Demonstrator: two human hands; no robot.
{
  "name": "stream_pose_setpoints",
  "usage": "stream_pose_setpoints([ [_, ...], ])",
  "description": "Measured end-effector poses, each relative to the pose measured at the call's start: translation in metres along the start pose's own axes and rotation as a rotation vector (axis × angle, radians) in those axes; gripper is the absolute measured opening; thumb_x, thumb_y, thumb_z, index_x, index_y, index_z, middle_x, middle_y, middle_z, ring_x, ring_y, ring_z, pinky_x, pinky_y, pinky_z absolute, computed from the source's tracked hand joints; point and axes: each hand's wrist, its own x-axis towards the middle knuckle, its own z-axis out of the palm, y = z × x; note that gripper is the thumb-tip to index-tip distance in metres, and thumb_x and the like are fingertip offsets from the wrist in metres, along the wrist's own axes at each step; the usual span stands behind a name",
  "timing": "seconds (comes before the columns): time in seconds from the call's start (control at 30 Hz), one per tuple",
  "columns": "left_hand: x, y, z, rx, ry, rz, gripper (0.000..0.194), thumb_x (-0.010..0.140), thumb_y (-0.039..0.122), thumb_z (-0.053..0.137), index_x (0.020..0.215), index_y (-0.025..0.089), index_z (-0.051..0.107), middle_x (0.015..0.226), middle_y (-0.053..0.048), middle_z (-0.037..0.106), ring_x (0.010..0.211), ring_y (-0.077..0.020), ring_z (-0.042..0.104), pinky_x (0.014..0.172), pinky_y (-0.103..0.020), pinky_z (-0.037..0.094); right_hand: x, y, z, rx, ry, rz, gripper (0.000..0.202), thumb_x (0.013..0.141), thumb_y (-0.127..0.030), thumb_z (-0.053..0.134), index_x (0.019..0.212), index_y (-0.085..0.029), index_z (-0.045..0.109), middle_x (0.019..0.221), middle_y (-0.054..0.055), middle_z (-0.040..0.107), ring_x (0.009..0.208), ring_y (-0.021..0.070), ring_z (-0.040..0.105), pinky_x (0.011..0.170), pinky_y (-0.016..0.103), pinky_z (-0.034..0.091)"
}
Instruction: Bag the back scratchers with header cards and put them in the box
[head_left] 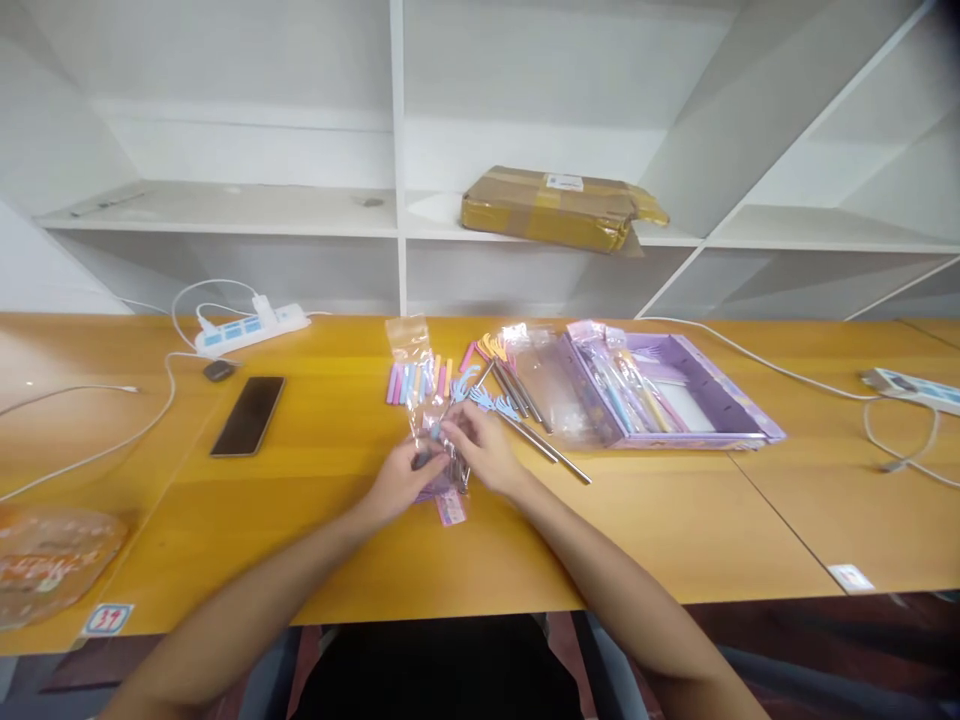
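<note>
Both hands are over a clear plastic bag [442, 398] at the middle of the table. My left hand [401, 478] is closed on the bag's side, thumb pressed toward the fingers. My right hand [484, 445] pinches near a small light-blue piece [435, 430]; its far end is hidden. A pink printed card [451, 508] shows below the hands. Just beyond lie short coloured tubes [394, 383] in pink, blue, purple and yellow. To the right are metal rods [544, 440] with blue hand-shaped scratcher heads [495, 403] and orange ones [492, 347].
A purple box [701, 440] at right holds bagged back scratchers [634, 385], with clear bags [551, 385] beside it. A phone [248, 416], a power strip [255, 330] and cables lie left. Another strip [915, 388] is far right. A taped carton [551, 208] sits on the shelf.
</note>
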Motion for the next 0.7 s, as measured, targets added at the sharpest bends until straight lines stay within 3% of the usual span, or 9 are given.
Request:
stream_pose_setpoints([
  [0.07, -0.004, -0.004, -0.003, 0.067, -0.027, 0.032, 0.046, 0.092, 0.064, 0.073, 0.088, 0.018, 0.076, 0.096, -0.007, 0.069, 0.096, -0.0252, 0.063, 0.092, -0.038, 0.051, -0.004, 0.013, 0.005, 0.173, -0.039, 0.093, 0.048, 0.104, -0.072, 0.050, 0.095, -0.025, 0.055, 0.063, -0.006, 0.052, 0.050, 0.0138, 0.048, 0.050, 0.027, 0.040],
  [0.13, -0.009, -0.005, -0.007, 0.098, -0.103, 0.045, 0.042, 0.097, 0.060, 0.069, 0.087, 0.019, 0.077, 0.102, -0.008, 0.069, 0.103, -0.0264, 0.063, 0.098, -0.039, 0.049, -0.007, 0.023, 0.006, 0.287, -0.100, 0.156, 0.049, 0.102, -0.075, 0.054, 0.101, -0.026, 0.057, 0.065, -0.006, 0.053, 0.052, 0.0147, 0.050, 0.051, 0.027, 0.042],
  [0.23, -0.013, -0.003, -0.011, 0.113, -0.155, 0.068, 0.039, 0.097, 0.055, 0.071, 0.085, 0.019, 0.076, 0.103, -0.007, 0.068, 0.099, -0.0248, 0.063, 0.098, -0.039, 0.048, -0.009, 0.029, 0.008, 0.276, -0.133, 0.101, 0.046, 0.095, -0.069, 0.070, 0.101, -0.024, 0.065, 0.083, 0.000, 0.064, 0.079, 0.0191, 0.063, 0.074, 0.032, 0.054],
  [0.3, -0.012, 0.000, -0.013, 0.092, -0.140, 0.075, 0.037, 0.096, 0.054, 0.073, 0.084, 0.019, 0.075, 0.099, -0.006, 0.067, 0.094, -0.0231, 0.063, 0.094, -0.037, 0.049, -0.009, 0.028, 0.008, 0.288, -0.062, 0.068, 0.043, 0.095, -0.065, 0.072, 0.095, -0.022, 0.068, 0.092, 0.002, 0.066, 0.091, 0.0202, 0.063, 0.086, 0.034, 0.054],
  [0.37, -0.009, 0.002, -0.017, 0.035, -0.093, 0.085, 0.036, 0.094, 0.053, 0.076, 0.083, 0.018, 0.073, 0.098, -0.006, 0.067, 0.093, -0.0221, 0.063, 0.090, -0.035, 0.049, -0.006, 0.026, 0.003, 0.387, 0.076, 0.070, 0.039, 0.098, -0.062, 0.070, 0.094, -0.023, 0.070, 0.093, 0.002, 0.064, 0.088, 0.0188, 0.062, 0.086, 0.033, 0.053],
  [0.5, 0.001, 0.000, -0.030, -0.125, 0.139, 0.078, 0.039, 0.088, 0.053, 0.083, 0.080, 0.018, 0.070, 0.088, -0.003, 0.066, 0.081, -0.0180, 0.061, 0.078, -0.030, 0.049, 0.001, 0.021, -0.017, 0.560, 0.332, 0.046, 0.033, 0.101, -0.058, 0.065, 0.100, -0.025, 0.069, 0.095, 0.003, 0.061, 0.087, 0.0191, 0.062, 0.079, 0.033, 0.056],
  [0.57, 0.006, -0.003, -0.037, -0.184, 0.281, 0.075, 0.038, 0.087, 0.054, 0.084, 0.083, 0.018, 0.071, 0.081, -0.001, 0.065, 0.074, -0.0160, 0.058, 0.073, -0.029, 0.048, 0.001, 0.017, -0.024, 0.546, 0.264, 0.066, 0.034, 0.102, -0.058, 0.062, 0.106, -0.025, 0.070, 0.090, 0.003, 0.060, 0.076, 0.0172, 0.060, 0.070, 0.031, 0.055],
  [0.7, 0.015, -0.011, -0.045, -0.350, 0.506, 0.074, 0.040, 0.083, 0.053, 0.089, 0.085, 0.018, 0.071, 0.076, 0.001, 0.065, 0.069, -0.0137, 0.057, 0.068, -0.026, 0.047, -0.013, 0.011, -0.016, 0.379, -0.115, 0.126, 0.041, 0.106, -0.057, 0.060, 0.121, -0.021, 0.073, 0.077, -0.001, 0.057, 0.049, 0.0100, 0.044, 0.047, 0.027, 0.039],
])
